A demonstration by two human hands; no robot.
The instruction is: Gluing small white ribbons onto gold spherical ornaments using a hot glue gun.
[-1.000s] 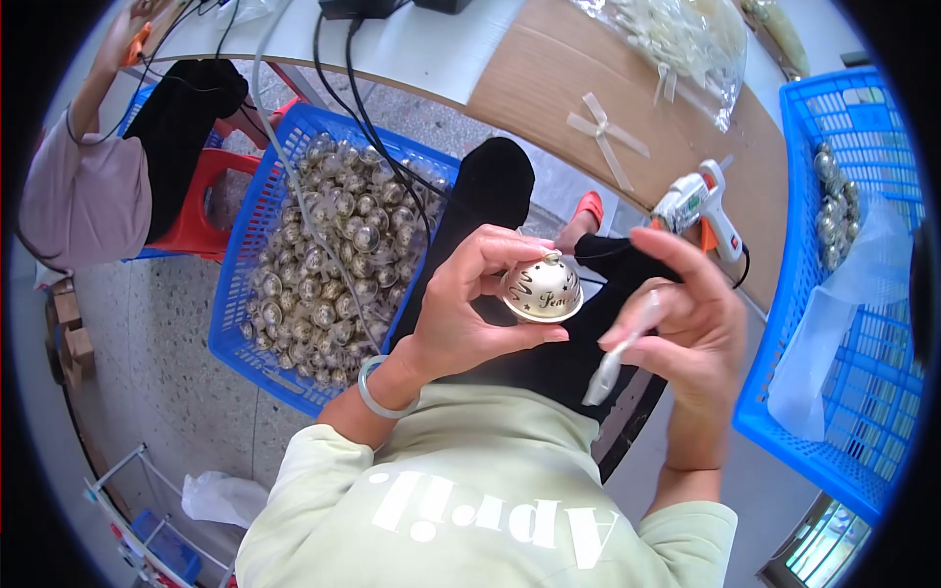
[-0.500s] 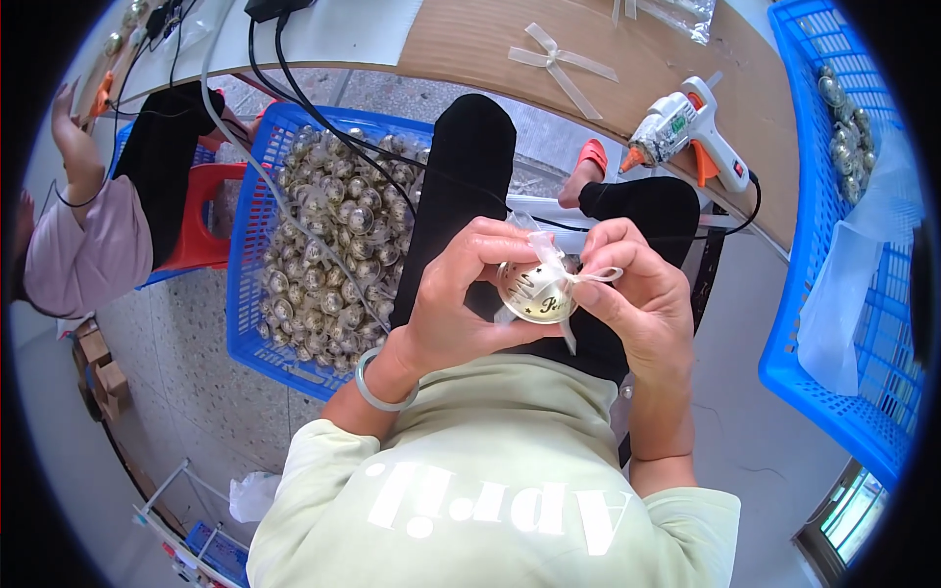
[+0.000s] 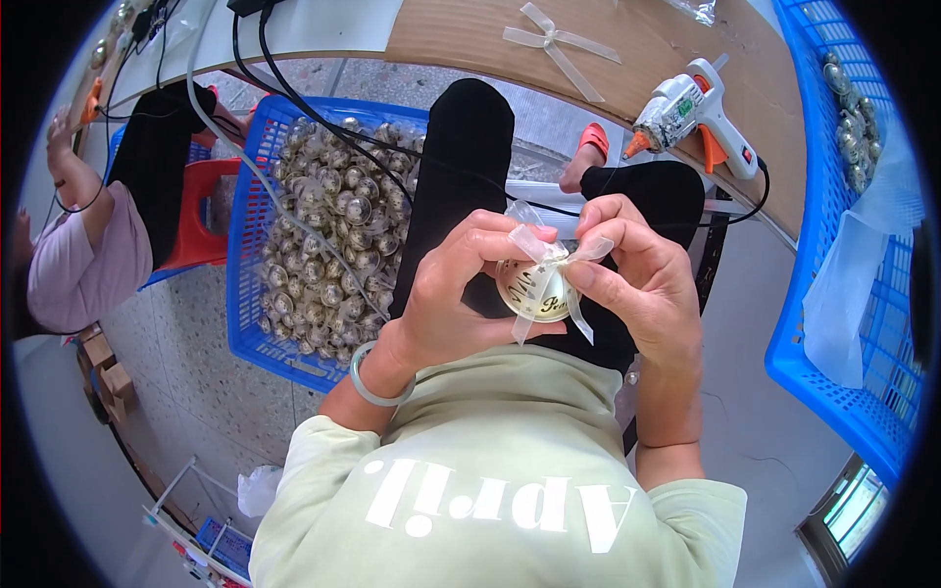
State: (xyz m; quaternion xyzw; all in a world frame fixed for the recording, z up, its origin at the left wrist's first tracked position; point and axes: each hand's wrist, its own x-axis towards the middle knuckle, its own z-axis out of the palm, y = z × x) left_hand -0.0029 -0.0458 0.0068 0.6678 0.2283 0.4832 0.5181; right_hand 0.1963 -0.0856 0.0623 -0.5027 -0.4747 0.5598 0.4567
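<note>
Head view, centre frame: left hand [image 3: 461, 294] cups a pale round ornament [image 3: 534, 292], fingers curled around it, while right hand [image 3: 637, 269] pinches a sheer ribbon bow [image 3: 554, 253] against its top. Ribbon tails hang over the ball's dark lettering. Left of the black-trousered knees, a blue basket [image 3: 257, 323] is packed with silvery ornaments, with black cables crossing it. Upper right, a white glue gun [image 3: 691, 108] lies on the wooden table [image 3: 470, 39], with a spare bow [image 3: 559, 44] nearby. Another blue basket [image 3: 833, 372] fills the right edge. At far left sits another person [image 3: 74, 265].
</note>
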